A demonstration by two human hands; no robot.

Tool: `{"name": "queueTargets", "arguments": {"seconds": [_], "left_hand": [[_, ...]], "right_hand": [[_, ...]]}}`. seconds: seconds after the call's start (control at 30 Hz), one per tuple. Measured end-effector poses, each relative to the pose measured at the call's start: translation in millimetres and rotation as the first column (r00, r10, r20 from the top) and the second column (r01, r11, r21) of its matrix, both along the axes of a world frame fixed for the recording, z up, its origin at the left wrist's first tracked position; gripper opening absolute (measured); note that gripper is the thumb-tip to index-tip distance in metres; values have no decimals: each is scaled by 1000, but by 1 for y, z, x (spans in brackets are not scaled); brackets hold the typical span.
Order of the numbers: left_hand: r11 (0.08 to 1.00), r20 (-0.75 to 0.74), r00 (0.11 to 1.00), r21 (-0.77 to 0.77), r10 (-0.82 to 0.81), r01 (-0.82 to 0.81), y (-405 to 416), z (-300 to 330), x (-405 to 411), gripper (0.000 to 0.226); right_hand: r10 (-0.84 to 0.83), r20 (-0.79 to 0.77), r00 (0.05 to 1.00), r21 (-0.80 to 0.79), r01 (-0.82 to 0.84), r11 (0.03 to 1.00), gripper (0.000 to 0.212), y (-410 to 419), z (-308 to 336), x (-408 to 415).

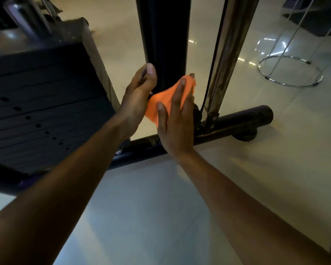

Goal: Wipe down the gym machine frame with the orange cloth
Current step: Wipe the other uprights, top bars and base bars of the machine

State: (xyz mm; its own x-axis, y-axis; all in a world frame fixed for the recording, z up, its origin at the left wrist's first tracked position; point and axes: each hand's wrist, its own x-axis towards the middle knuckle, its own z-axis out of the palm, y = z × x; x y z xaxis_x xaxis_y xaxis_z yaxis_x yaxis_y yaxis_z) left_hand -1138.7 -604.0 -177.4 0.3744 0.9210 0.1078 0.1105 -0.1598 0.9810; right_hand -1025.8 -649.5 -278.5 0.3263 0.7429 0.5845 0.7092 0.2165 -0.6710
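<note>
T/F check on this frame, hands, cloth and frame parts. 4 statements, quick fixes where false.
1. The right hand presses the crumpled orange cloth with straight fingers against the black upright post. True.
2. The left hand hangs idle, away from the post. False: it is at the post's left edge, curled, touching the cloth.
3. The cloth lies on the pale tiled floor. False: it is held up at the post.
4. A black round base tube lies on the floor. True.

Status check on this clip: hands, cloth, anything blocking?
Left hand grips cloth edge; right hand presses orange cloth flat against black post. Cable close beside, nothing blocking.
</note>
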Motion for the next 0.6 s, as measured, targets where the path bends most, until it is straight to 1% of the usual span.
{"name": "queueTargets", "arguments": {"seconds": [0.1, 0.17, 0.27, 0.33, 0.4, 0.5, 0.57, 0.6], "left_hand": [[1000, 29, 1000, 3, 13, -13, 1, -19, 2, 68], [999, 42, 998, -3, 48, -48, 2, -33, 2, 76], [999, -10, 999, -2, 51, -51, 2, -54, 1, 81], [1000, -15, 1000, -10, 22, -23, 2, -65, -1, 80], [1000, -17, 1000, 3, -3, 3, 3, -70, -3, 79], [999, -41, 999, 42, -6, 8, 1, -72, -2, 80], [999, -17, 1000, 45, 6, -6, -3, -72, 1, 67], [999, 3, 1000, 37, 14, -14, -4, -72, 2, 58]], "right_hand": [[-5, 114, 993, -28, 8, 1000, 71, -5, -30, 3], [12, 210, 978, -63, 2, 998, 72, -13, -64, 15], [14, 363, 932, -107, 27, 994, 76, -16, -87, 32], [39, 354, 934, -108, 0, 994, 76, -18, -79, 35], [43, 283, 958, -61, -26, 998, 75, -13, -63, 30], [-2, 168, 986, -11, 4, 1000, 78, -5, -54, 19], [-3, 158, 988, -34, 9, 999, 78, -7, -72, 19], [-4, 187, 982, -54, 15, 998, 78, -11, -89, 22]]}}
